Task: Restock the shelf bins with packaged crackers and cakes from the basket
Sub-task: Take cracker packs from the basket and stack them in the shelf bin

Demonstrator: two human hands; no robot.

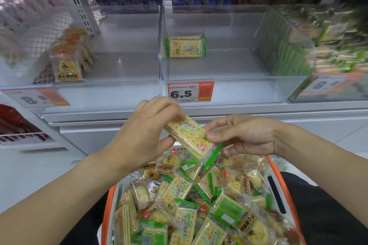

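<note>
Both hands (pixel 147 131) (pixel 245 135) grip one cracker pack (pixel 189 135) | held between them above basket (pixel 278 183)

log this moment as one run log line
step: restock | left hand + right hand: hold cracker pack over basket | middle bin: one pack inside

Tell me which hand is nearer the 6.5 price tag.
Left. The left hand grips the cracker pack just below the 6.5 price tag; the right hand pinches the pack's other end, lower and further right.
</note>
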